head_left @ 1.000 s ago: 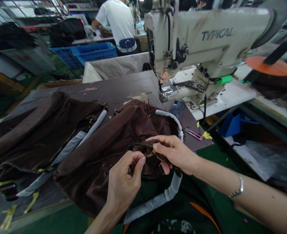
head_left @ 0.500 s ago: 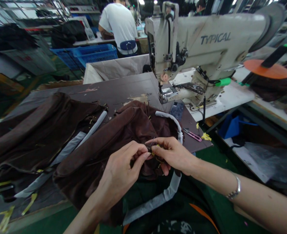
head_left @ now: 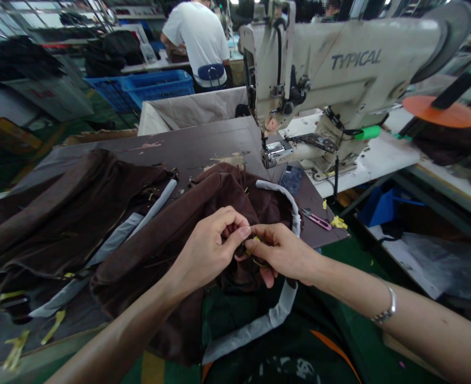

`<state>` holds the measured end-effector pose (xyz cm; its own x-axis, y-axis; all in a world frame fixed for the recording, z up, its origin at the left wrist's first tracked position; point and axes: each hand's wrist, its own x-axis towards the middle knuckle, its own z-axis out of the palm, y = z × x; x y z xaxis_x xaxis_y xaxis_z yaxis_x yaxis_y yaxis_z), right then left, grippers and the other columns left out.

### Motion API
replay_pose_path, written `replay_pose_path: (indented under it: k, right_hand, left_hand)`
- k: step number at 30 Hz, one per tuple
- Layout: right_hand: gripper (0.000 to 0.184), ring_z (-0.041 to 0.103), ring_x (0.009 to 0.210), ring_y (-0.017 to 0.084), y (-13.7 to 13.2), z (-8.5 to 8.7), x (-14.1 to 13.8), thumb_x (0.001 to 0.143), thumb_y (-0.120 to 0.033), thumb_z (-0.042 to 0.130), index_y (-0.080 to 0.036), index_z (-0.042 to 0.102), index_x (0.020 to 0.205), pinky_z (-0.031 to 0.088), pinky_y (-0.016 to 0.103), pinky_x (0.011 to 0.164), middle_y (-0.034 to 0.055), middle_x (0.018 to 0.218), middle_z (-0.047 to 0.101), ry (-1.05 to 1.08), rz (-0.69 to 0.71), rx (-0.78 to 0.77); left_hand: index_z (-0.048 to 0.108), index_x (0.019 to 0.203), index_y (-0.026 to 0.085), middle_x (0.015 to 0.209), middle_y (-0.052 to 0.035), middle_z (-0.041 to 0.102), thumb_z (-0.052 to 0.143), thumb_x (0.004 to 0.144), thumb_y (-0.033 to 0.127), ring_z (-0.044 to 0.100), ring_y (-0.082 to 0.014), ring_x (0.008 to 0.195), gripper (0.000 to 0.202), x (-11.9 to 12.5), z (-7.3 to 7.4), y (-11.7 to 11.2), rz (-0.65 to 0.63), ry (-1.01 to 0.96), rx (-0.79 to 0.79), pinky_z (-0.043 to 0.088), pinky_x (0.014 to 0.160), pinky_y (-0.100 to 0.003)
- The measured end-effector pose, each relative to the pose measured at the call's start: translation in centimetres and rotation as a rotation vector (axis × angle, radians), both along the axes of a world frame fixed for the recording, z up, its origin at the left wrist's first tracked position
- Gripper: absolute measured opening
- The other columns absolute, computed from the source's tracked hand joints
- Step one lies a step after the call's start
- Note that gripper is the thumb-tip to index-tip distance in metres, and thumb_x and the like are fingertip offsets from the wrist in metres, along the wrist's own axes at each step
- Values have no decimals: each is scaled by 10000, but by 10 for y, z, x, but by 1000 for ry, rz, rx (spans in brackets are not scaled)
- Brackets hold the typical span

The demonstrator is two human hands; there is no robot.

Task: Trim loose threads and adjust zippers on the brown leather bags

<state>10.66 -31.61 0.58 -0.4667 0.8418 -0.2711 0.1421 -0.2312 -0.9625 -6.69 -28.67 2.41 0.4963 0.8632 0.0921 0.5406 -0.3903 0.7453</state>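
A brown suede-like bag (head_left: 171, 240) with paper-wrapped handles lies on the table edge in front of me. My left hand (head_left: 211, 248) and my right hand (head_left: 281, 250) meet over its near side, fingertips pinched together on a small dark fitting with a yellow bit (head_left: 248, 249) on the bag. Both hands are closed in a pinch. A silver bracelet (head_left: 387, 309) is on my right wrist. A white wrapped handle (head_left: 283, 197) arcs behind my right hand.
A second brown piece (head_left: 71, 208) lies to the left on the dark table (head_left: 203, 144). A cream sewing machine (head_left: 339, 69) stands at the right. Pink snips (head_left: 317, 218) lie near the table's right edge. A person in a white shirt (head_left: 197, 32) sits beyond blue crates (head_left: 155, 85).
My left hand has risen from below the bag's edge up to my right hand's fingertips; the black loop seen earlier is now hidden between the pinched fingers.
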Motion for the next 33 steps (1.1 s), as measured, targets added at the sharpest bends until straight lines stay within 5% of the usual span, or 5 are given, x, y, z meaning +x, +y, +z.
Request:
replay_pose_path:
  k: [6, 10, 15, 22, 33]
  right_hand:
    - [338, 532, 370, 69, -1, 1, -2, 902, -253, 525, -166, 575, 1225, 366, 129, 353, -37, 546, 593, 49, 17, -55]
    - [342, 462, 322, 27, 0, -1, -4, 907, -255, 515, -180, 576, 1235, 327, 132, 306, 46, 829, 712, 69, -25, -123]
    - [343, 424, 291, 12, 2, -2, -4, 896, -266, 527, -180, 589, 1223, 313, 132, 286, 86, 925, 738, 76, -45, -153]
    - [319, 369, 260, 0, 2, 1, -9, 901, -205, 505, -136, 588, 1201, 245, 134, 270, 122, 924, 748, 79, -94, -237]
    - [351, 428, 282, 8, 3, -5, -5, 888, -157, 511, -143, 587, 1230, 268, 117, 278, 124, 927, 748, 110, -72, -284]
  left_hand:
    - [546, 849, 163, 788, 3, 552, 467, 950, 313, 513, -104, 725, 197, 9, 30, 19, 51, -152, 119, 401, 653, -223]
    - [460, 900, 172, 699, 22, 607, 383, 987, 319, 591, -90, 641, 188, 15, 59, 30, -107, -249, 34, 452, 631, -203]
    - [446, 954, 150, 498, 119, 410, 337, 989, 301, 515, -24, 382, 190, 29, 91, 40, -234, -158, 47, 325, 464, -104]
    - [471, 1099, -19, 917, 13, 496, 198, 887, 364, 600, -271, 1022, 517, 55, 140, 45, -253, 132, 420, 301, 640, -235]
    - [408, 1187, -60, 944, -3, 414, 27, 721, 456, 481, -392, 1160, 793, 68, 172, 69, -218, 455, 999, 187, 613, -347]
